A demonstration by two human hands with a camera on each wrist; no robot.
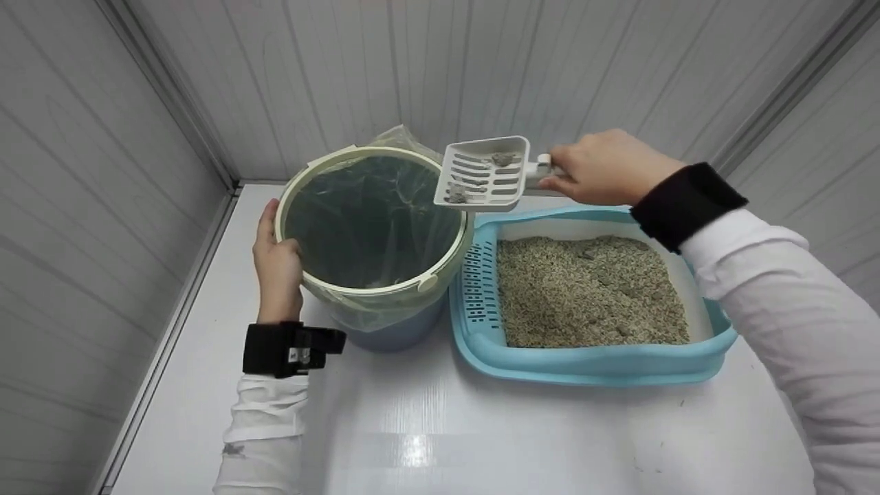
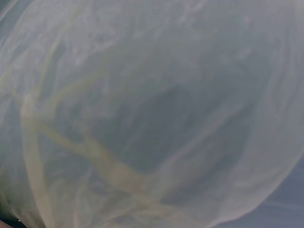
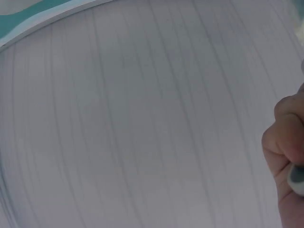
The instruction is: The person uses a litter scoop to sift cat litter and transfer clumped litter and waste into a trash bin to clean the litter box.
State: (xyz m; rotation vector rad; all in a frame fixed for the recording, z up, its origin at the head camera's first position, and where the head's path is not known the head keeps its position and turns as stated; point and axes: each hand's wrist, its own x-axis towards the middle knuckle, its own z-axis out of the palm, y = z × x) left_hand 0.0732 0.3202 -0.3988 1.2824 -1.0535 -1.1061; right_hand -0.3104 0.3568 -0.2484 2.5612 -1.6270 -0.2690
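In the head view my right hand (image 1: 605, 168) grips the handle of a white slotted litter scoop (image 1: 485, 196), held over the right side of the bucket's rim. A few grey litter clumps (image 1: 505, 159) lie in the scoop. My left hand (image 1: 278, 268) holds the left side of a bucket (image 1: 395, 330), thumb at its pale yellow rim. A translucent bag (image 1: 357, 313) lines the bucket and folds over its edge. In the right wrist view part of my right hand (image 3: 287, 142) curls around the handle end (image 3: 297, 179). The bag (image 2: 190, 118) fills the left wrist view.
A blue litter tray (image 1: 591, 368) with grainy litter (image 1: 591, 295) stands right of the bucket. Both stand on a white surface (image 1: 412, 426). Grey panelled walls (image 1: 330, 69) rise at the back and sides. Small specks lie in front of the tray.
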